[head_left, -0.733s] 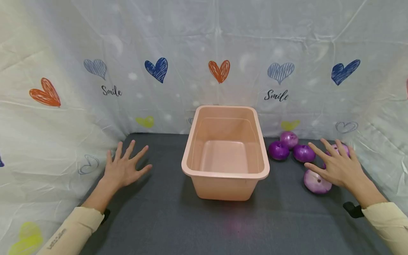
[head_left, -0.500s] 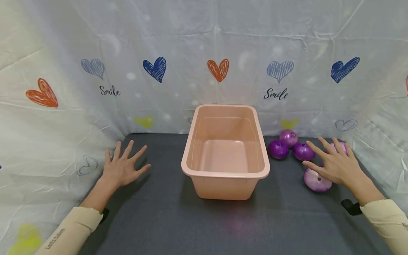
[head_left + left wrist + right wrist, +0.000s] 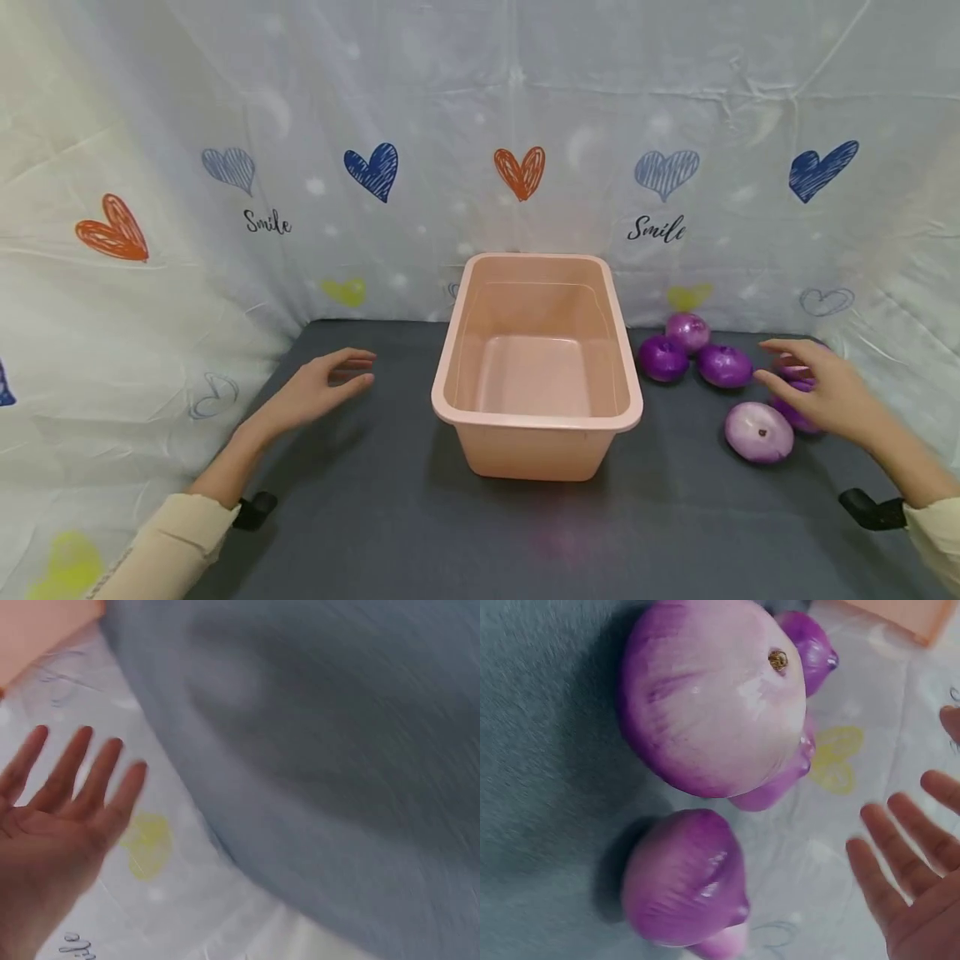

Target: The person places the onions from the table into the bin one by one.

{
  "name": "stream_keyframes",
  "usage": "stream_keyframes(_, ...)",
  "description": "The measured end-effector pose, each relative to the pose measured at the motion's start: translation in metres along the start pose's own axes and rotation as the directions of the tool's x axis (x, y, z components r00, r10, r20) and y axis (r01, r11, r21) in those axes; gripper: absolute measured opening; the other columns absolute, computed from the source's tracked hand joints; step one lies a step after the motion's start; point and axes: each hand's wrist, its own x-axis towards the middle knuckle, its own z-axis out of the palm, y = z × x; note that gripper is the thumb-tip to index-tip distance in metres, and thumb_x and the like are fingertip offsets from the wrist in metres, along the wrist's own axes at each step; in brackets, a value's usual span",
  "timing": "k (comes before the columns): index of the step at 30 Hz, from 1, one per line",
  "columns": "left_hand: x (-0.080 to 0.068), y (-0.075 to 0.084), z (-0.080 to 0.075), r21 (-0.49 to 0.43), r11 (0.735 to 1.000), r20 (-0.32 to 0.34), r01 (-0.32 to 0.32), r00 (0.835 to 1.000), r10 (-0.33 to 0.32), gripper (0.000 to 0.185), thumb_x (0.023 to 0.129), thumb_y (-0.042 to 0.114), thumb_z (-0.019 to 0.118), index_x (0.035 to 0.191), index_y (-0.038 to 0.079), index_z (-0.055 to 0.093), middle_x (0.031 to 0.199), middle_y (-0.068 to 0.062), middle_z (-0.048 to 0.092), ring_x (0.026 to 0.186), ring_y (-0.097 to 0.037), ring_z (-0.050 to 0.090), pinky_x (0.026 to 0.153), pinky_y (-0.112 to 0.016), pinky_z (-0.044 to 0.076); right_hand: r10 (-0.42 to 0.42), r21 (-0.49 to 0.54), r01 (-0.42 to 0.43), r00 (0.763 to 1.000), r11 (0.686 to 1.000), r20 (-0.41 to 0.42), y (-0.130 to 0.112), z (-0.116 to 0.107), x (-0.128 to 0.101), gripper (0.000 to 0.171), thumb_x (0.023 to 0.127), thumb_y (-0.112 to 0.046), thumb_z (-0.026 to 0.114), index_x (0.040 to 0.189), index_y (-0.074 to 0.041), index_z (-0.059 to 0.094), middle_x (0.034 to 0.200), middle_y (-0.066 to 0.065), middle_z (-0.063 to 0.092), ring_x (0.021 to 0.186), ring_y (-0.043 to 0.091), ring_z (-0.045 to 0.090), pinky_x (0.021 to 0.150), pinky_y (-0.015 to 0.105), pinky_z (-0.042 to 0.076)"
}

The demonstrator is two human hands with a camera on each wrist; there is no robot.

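A dark grey cloth (image 3: 420, 533) covers the table, and a white curtain (image 3: 450, 108) printed with coloured hearts and the word "Smile" closes the scene at the far side and on both sides. In the middle of the cloth stands an empty pink tub (image 3: 537, 417). At the near right lies a pale purple onion (image 3: 758, 431), stem end toward the camera. The right hand (image 3: 817, 390) hovers just right of it, fingers straight and a little apart, holding nothing; whether the fingertips touch an onion behind I cannot tell. Three more dark purple onions (image 3: 693, 357) lie farther back, near the tub's far right corner. At the left, the left hand (image 3: 318, 392) is raised above the cloth, fingers relaxed and slightly bent, and holds nothing.
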Motion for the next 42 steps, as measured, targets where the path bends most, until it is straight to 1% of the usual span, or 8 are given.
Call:
stream_keyframes(2, 0.008, 0.006, 0.003, -0.195, 0.981, -0.001, -0.002, 1.0, 0.002, 0.047, 0.106, 0.026, 0.06, 0.148, 0.007, 0.049, 0.146, -0.02, 0.051, 0.13, -0.039, 0.051, 0.1, -0.056, 0.047, 0.024, 0.098, -0.022, 0.999, 0.995, -0.028, 0.003, -0.001, -0.007, 0.038, 0.088, 0.002, 0.078, 0.123, 0.001, 0.065, 0.114, -0.003, 0.067, 0.095, 0.002, 0.065, 0.078, 0.015, 0.053)
stream_keyframes(4, 0.016, 0.014, 0.007, -0.378, 0.926, 0.0, 0.012, 1.0, -0.013, 0.049, 0.107, 0.023, 0.058, 0.152, 0.01, 0.044, 0.15, -0.019, 0.046, 0.135, -0.037, 0.046, 0.103, -0.056, 0.044, 0.066, 0.188, -0.058, 0.997, 0.98, -0.035, 0.005, -0.004, -0.014, 0.035, 0.089, 0.006, 0.075, 0.122, 0.002, 0.065, 0.112, -0.014, 0.065, 0.095, -0.008, 0.061, 0.079, 0.008, 0.048)
stream_keyframes(6, 0.025, 0.024, 0.012, -0.514, 0.857, 0.002, 0.028, 1.0, -0.031, 0.053, 0.107, 0.022, 0.057, 0.156, 0.014, 0.038, 0.154, -0.019, 0.04, 0.14, -0.036, 0.04, 0.107, -0.057, 0.04, 0.104, 0.242, -0.092, 0.994, 0.966, -0.037, 0.005, -0.007, -0.019, 0.031, 0.092, 0.006, 0.072, 0.122, 0.002, 0.065, 0.111, -0.018, 0.065, 0.095, -0.007, 0.062, 0.078, 0.008, 0.048)
stream_keyframes(9, 0.039, 0.039, 0.021, -0.614, 0.789, 0.014, 0.03, 1.0, -0.027, 0.057, 0.107, 0.022, 0.056, 0.159, 0.018, 0.032, 0.159, -0.017, 0.033, 0.144, -0.035, 0.032, 0.11, -0.059, 0.036, 0.163, 0.29, -0.144, 0.986, 0.946, -0.041, 0.004, -0.013, -0.026, 0.026, 0.096, 0.003, 0.068, 0.122, 0.001, 0.066, 0.111, -0.016, 0.067, 0.093, 0.0, 0.066, 0.075, 0.01, 0.05)
stream_keyframes(13, 0.057, 0.054, 0.035, -0.658, 0.753, 0.043, 0.017, 0.999, 0.016, 0.061, 0.107, 0.022, 0.056, 0.161, 0.021, 0.028, 0.162, -0.013, 0.028, 0.147, -0.031, 0.027, 0.112, -0.059, 0.032, 0.211, 0.336, -0.183, 0.976, 0.924, -0.048, 0.007, -0.014, -0.035, 0.022, 0.098, 0.003, 0.065, 0.12, 0.003, 0.067, 0.111, -0.015, 0.068, 0.092, 0.001, 0.066, 0.075, 0.011, 0.051)
stream_keyframes(23, 0.079, 0.063, 0.059, -0.695, 0.718, 0.086, -0.044, 0.986, 0.143, 0.063, 0.106, 0.013, 0.056, 0.161, 0.016, 0.027, 0.162, -0.017, 0.026, 0.145, -0.038, 0.03, 0.113, -0.055, 0.032, 0.266, 0.343, -0.255, 0.964, 0.904, 0.015, 0.011, -0.007, -0.06, 0.046, 0.095, 0.004, 0.07, 0.138, 0.001, 0.056, 0.128, -0.011, 0.062, 0.108, -0.005, 0.06, 0.081, 0.01, 0.048)
stream_keyframes(35, 0.082, 0.065, 0.063, -0.666, 0.746, 0.103, -0.025, 0.987, 0.125, 0.064, 0.105, 0.019, 0.057, 0.161, 0.021, 0.027, 0.161, -0.016, 0.029, 0.14, -0.033, 0.039, 0.106, -0.048, 0.042, 0.285, 0.362, -0.265, 0.959, 0.894, -0.001, 0.021, 0.001, -0.077, 0.071, 0.092, 0.006, 0.072, 0.154, -0.003, 0.039, 0.145, -0.001, 0.045, 0.119, -0.001, 0.045, 0.088, 0.005, 0.04)
stream_keyframes(42, 0.081, 0.067, 0.062, -0.684, 0.729, 0.118, 0.011, 0.988, 0.095, 0.065, 0.105, 0.022, 0.059, 0.161, 0.024, 0.027, 0.159, -0.016, 0.031, 0.139, -0.036, 0.041, 0.107, -0.055, 0.041, 0.354, 0.311, -0.356, 0.933, 0.881, 0.065, 0.046, -0.001, -0.082, 0.082, 0.095, -0.007, 0.074, 0.162, -0.011, 0.026, 0.159, 0.007, 0.03, 0.128, -0.003, 0.035, 0.084, 0.003, 0.037)
